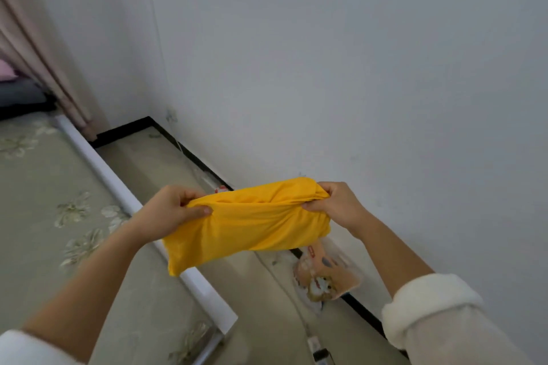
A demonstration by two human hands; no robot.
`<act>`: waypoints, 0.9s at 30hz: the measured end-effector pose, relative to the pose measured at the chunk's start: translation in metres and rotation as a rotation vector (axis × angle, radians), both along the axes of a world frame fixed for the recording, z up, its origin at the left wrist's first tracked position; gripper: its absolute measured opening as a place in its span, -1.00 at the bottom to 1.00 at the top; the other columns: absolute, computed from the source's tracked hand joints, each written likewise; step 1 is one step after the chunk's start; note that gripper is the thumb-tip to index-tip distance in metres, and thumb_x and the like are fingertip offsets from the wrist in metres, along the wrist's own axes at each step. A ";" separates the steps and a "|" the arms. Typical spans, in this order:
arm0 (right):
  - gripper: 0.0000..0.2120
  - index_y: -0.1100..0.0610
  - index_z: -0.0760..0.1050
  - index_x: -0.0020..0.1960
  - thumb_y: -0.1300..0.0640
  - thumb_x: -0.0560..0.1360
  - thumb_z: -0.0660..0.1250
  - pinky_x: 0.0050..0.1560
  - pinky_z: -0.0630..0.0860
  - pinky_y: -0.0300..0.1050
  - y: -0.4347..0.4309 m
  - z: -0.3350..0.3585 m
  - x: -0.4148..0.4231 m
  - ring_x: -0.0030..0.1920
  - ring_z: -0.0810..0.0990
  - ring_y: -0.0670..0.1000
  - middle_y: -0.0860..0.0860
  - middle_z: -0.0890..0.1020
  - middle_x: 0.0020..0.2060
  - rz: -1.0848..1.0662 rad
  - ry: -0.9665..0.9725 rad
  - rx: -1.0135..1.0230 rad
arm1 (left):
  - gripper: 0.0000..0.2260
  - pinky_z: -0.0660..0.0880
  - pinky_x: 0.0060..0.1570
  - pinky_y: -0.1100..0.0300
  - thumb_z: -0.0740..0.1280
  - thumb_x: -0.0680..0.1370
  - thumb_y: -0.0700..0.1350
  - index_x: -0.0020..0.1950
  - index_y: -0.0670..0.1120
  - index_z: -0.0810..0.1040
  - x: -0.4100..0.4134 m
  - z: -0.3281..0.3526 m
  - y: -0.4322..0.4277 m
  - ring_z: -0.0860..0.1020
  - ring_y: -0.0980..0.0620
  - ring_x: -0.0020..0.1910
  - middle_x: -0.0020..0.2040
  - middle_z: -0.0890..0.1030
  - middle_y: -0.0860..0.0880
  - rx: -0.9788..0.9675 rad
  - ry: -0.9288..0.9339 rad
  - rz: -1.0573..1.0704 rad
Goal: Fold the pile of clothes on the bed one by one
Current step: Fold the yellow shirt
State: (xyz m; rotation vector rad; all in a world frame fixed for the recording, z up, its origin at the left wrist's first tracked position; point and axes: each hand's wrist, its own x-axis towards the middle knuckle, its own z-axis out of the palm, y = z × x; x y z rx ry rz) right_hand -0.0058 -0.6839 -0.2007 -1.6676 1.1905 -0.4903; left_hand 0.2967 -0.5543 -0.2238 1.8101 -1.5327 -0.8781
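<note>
The bunched cotton garment (249, 222) is plain yellow-orange. The flat bed sheet (44, 187) is sage green with pale flowers; the rolled fleece sleeves (430, 305) are white.

Yellow garment (249, 222), bunched and creased, stretched in midair beside the bed (44, 201).

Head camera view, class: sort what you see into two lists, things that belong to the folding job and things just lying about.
Belongs to the job:
- yellow garment, held in the air
- left hand and right hand, gripping its ends
- bed

Just lying about:
- printed plastic bag on the floor by the wall
- power strip
- curtain
</note>
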 end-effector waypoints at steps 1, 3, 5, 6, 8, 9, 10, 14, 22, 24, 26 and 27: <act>-0.80 0.18 0.64 -0.03 0.35 0.37 0.48 -0.26 0.49 -0.42 -0.020 -0.002 0.007 -0.21 0.61 -0.19 -0.01 0.67 -0.17 0.022 0.007 0.004 | -0.94 0.51 -0.18 0.23 0.40 0.51 -0.05 -0.05 0.02 0.65 0.004 0.000 -0.015 0.61 0.10 -0.18 -0.17 0.67 0.05 0.004 -0.004 0.026; -0.80 0.16 0.64 -0.04 0.35 0.37 0.48 -0.23 0.52 -0.38 -0.062 -0.005 0.026 -0.19 0.61 -0.14 0.01 0.67 -0.16 0.078 0.018 0.013 | -0.93 0.51 -0.17 0.25 0.40 0.50 -0.06 -0.04 0.04 0.64 0.016 0.001 -0.046 0.61 0.11 -0.17 -0.15 0.67 0.06 0.010 -0.020 0.071; -0.79 0.15 0.64 -0.02 0.33 0.37 0.48 -0.18 0.53 -0.34 -0.102 -0.005 0.048 -0.16 0.61 -0.12 0.00 0.67 -0.15 0.135 0.036 0.009 | -0.90 0.54 -0.12 0.18 0.41 0.50 -0.07 -0.01 0.00 0.65 0.033 0.001 -0.077 0.62 0.08 -0.14 -0.12 0.68 0.02 0.018 -0.039 0.105; -0.79 0.14 0.64 -0.02 0.33 0.37 0.48 -0.18 0.53 -0.35 -0.121 -0.005 0.059 -0.16 0.61 -0.14 -0.02 0.67 -0.16 0.164 0.047 0.000 | -0.88 0.55 -0.08 0.13 0.42 0.49 -0.07 0.01 -0.02 0.66 0.042 0.000 -0.092 0.62 0.05 -0.13 -0.11 0.68 0.01 0.021 -0.043 0.122; -0.81 0.13 0.63 -0.04 0.32 0.38 0.47 -0.23 0.51 -0.40 -0.157 -0.006 0.082 -0.20 0.59 -0.19 -0.06 0.66 -0.19 0.213 0.060 -0.013 | -0.86 0.56 -0.04 0.09 0.42 0.49 -0.07 0.02 -0.03 0.66 0.062 -0.002 -0.118 0.63 0.04 -0.11 -0.11 0.68 0.01 0.016 -0.042 0.143; -0.82 0.12 0.63 -0.05 0.32 0.38 0.47 -0.26 0.49 -0.43 -0.175 -0.006 0.095 -0.21 0.59 -0.20 -0.07 0.66 -0.21 0.232 0.063 -0.011 | -0.88 0.56 -0.05 0.11 0.43 0.49 -0.08 0.00 -0.01 0.66 0.074 -0.003 -0.131 0.63 0.06 -0.12 -0.12 0.68 0.03 0.011 -0.041 0.153; -0.83 0.11 0.63 -0.06 0.31 0.39 0.46 -0.27 0.49 -0.44 -0.194 -0.005 0.108 -0.21 0.58 -0.21 -0.08 0.66 -0.21 0.254 0.069 -0.008 | -0.91 0.55 -0.07 0.14 0.43 0.48 -0.08 -0.03 0.03 0.65 0.086 -0.003 -0.144 0.63 0.08 -0.14 -0.14 0.68 0.06 0.008 -0.039 0.166; -0.82 0.21 0.62 0.04 0.31 0.44 0.40 -0.13 0.50 -0.28 -0.259 0.002 0.171 -0.14 0.59 -0.12 0.05 0.67 -0.09 0.363 0.115 -0.045 | -0.87 0.46 -0.20 0.32 0.41 0.51 -0.13 -0.12 0.13 0.62 0.130 0.000 -0.183 0.60 0.21 -0.21 -0.22 0.66 0.14 0.002 -0.070 0.212; -0.78 0.30 0.59 0.07 0.29 0.44 0.41 0.07 0.51 0.04 -0.349 0.004 0.313 0.00 0.60 0.13 0.23 0.65 0.01 0.574 0.147 -0.143 | -0.84 0.41 -0.15 0.39 0.29 0.58 -0.19 0.04 0.02 0.62 0.224 0.010 -0.229 0.56 0.26 -0.12 -0.09 0.64 0.11 0.086 -0.153 0.375; -0.77 0.30 0.58 0.09 0.28 0.44 0.41 0.04 0.50 0.01 -0.368 0.003 0.355 0.02 0.60 0.14 0.23 0.64 0.02 0.621 0.144 -0.146 | -0.83 0.39 -0.16 0.38 0.27 0.59 -0.20 0.06 0.00 0.61 0.250 0.012 -0.237 0.55 0.23 -0.11 -0.07 0.63 0.10 0.102 -0.173 0.431; -0.78 0.28 0.58 0.09 0.28 0.44 0.41 -0.01 0.49 -0.06 -0.384 0.001 0.397 -0.03 0.58 0.07 0.20 0.64 0.02 0.661 0.126 -0.133 | -0.83 0.38 -0.10 0.27 0.25 0.59 -0.20 0.08 -0.02 0.59 0.278 0.014 -0.245 0.56 0.13 -0.06 -0.03 0.62 0.05 0.115 -0.186 0.484; -0.78 0.26 0.58 0.09 0.27 0.45 0.41 -0.04 0.49 -0.09 -0.392 0.000 0.418 -0.04 0.57 0.05 0.17 0.65 0.01 0.684 0.114 -0.122 | -0.83 0.38 -0.07 0.23 0.25 0.59 -0.21 0.07 -0.01 0.58 0.293 0.016 -0.249 0.55 0.09 -0.05 -0.03 0.61 0.04 0.118 -0.196 0.509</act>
